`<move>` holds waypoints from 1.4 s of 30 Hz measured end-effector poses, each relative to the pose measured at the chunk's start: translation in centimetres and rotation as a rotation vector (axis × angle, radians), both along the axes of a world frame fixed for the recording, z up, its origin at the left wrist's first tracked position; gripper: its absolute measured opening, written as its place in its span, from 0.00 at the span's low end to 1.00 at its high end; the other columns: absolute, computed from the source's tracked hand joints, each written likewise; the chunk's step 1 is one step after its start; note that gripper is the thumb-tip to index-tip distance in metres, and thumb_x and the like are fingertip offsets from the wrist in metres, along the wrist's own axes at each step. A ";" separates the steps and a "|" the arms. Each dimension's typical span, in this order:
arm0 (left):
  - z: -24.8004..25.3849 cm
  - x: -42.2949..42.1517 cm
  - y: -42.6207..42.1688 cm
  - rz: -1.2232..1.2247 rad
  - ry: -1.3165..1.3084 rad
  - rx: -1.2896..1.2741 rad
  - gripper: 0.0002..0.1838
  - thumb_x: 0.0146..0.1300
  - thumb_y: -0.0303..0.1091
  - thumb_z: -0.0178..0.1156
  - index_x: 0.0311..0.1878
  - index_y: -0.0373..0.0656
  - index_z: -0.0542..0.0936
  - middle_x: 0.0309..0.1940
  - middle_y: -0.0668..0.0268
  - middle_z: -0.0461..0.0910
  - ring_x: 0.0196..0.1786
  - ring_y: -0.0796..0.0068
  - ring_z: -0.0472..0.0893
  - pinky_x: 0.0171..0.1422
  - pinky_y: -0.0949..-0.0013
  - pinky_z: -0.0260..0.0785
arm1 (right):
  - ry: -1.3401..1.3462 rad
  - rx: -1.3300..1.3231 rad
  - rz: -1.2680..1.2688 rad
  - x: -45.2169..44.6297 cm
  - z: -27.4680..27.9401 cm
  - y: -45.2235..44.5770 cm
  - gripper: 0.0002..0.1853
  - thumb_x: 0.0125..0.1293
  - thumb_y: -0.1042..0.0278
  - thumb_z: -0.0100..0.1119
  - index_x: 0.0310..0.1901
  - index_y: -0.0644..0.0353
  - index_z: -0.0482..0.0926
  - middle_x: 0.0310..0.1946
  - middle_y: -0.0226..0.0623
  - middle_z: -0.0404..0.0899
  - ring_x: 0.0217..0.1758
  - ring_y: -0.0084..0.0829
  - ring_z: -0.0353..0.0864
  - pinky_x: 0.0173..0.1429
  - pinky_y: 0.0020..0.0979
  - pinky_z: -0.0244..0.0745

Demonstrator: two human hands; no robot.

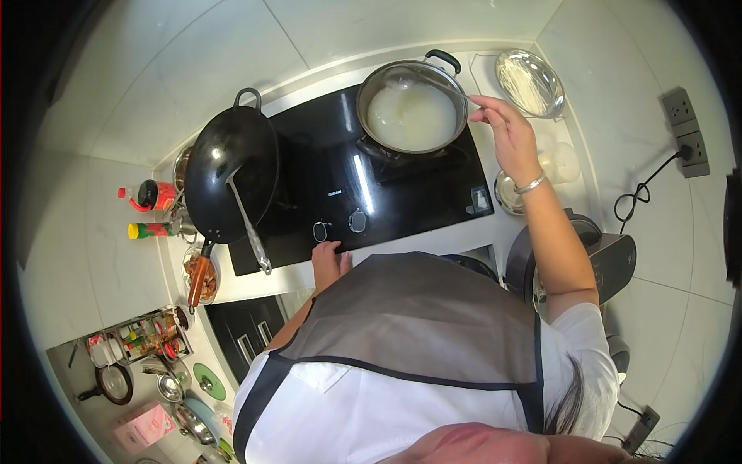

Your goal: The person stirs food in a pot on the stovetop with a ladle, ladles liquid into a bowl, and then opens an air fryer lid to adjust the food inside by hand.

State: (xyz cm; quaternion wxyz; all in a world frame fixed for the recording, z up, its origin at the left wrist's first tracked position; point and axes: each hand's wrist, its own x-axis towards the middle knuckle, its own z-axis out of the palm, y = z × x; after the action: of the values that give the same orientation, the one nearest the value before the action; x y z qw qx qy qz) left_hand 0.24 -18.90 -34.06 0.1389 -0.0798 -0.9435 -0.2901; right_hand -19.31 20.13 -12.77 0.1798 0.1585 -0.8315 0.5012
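Observation:
My right hand (pixel 504 133) reaches over the right side of a steel pot (pixel 462 124), its fingers closed at the handle end of a metal ladle (pixel 434 83). The ladle's bowl dips into cloudy whitish liquid (pixel 413 120) near the pot's far wall. My left hand (pixel 330 265) rests at the front edge of the black hob (pixel 325 162), just below two control knobs (pixel 356 222). Its fingers lie on the edge, holding nothing that I can see.
A black wok (pixel 232 147) stands at the hob's left with a metal spatula (pixel 249 224) across it. Bottles (pixel 158 196) stand left of it. A steel dish of pale noodle-like strands (pixel 529 83) sits back right. A dark grey appliance (pixel 595 263) stands by my right arm.

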 end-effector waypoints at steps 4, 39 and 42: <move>-0.6 0.4 -1.8 0.060 -0.024 -0.057 0.16 0.59 0.33 0.65 0.49 0.38 0.76 0.47 0.51 0.74 0.51 0.49 0.72 0.56 0.50 0.63 | 0.174 0.216 0.010 0.2 1.7 0.3 0.13 0.75 0.71 0.49 0.53 0.58 0.82 0.35 0.37 0.84 0.40 0.36 0.80 0.49 0.34 0.74; -1.8 0.1 -3.7 0.118 -0.064 -0.169 0.22 0.58 0.37 0.65 0.54 0.39 0.75 0.53 0.52 0.71 0.56 0.49 0.69 0.61 0.49 0.57 | -0.522 -0.463 -0.115 -0.2 -2.2 -0.8 0.18 0.79 0.60 0.45 0.49 0.67 0.79 0.27 0.41 0.85 0.31 0.25 0.80 0.44 0.27 0.73; -1.2 0.1 -3.3 0.142 -0.095 -0.159 0.22 0.57 0.37 0.65 0.53 0.39 0.75 0.53 0.52 0.71 0.57 0.49 0.69 0.61 0.48 0.57 | -0.497 -0.477 -0.149 -0.3 -1.5 -0.5 0.19 0.79 0.58 0.46 0.49 0.67 0.79 0.26 0.41 0.84 0.31 0.27 0.82 0.43 0.28 0.73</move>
State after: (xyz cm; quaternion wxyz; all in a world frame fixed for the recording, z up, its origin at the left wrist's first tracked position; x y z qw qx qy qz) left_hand 0.34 -22.17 -35.26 0.1073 -0.0095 -0.9723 -0.2072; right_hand -19.58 19.63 -14.29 0.0399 -0.0761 -0.7186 0.6901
